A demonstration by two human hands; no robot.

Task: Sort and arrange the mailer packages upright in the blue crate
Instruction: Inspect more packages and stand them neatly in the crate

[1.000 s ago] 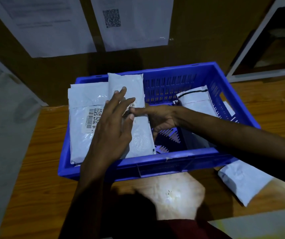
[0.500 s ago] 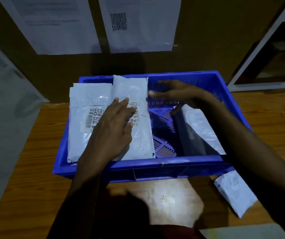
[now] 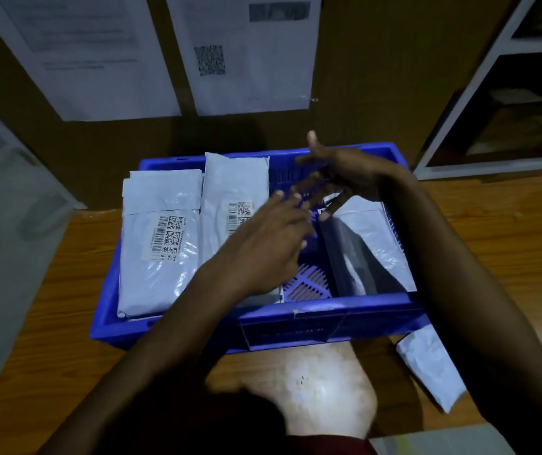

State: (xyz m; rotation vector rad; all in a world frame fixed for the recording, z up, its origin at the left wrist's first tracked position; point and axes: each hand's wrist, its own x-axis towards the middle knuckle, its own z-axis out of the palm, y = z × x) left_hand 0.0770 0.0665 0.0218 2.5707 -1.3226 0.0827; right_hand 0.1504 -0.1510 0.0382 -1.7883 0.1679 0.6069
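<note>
A blue crate (image 3: 328, 310) sat in the middle of the frame on a wooden table (image 3: 49, 307). In the left half of the crate two white packs leaned back side by side, touching. The left mailer (image 3: 158, 244) had a barcode sticker on its front. The middle mailer (image 3: 230, 188) was thinner, and its top poked up past the far rim. On the right side of the crate the right mailer (image 3: 374, 238) stood on its edge and tipped toward the right wall. Between it and the middle one, a bit of the crate's slotted floor showed.

The left hand (image 3: 263, 247) was over the lower part of the middle mailer with its fingers straight and spread, gripping nothing. It was blurry, so I could not tell if it touched the pack. The right hand (image 3: 338, 172) was above the top of the right mailer, fingers loose and spread wide, holding nothing either.

One loose mailer (image 3: 430, 369) lay flat on the table at the lower right, just outside the crate. Paper sheets (image 3: 250, 50) hung on the wall at the top, and a white shelf (image 3: 479, 93) stood at the upper right.
</note>
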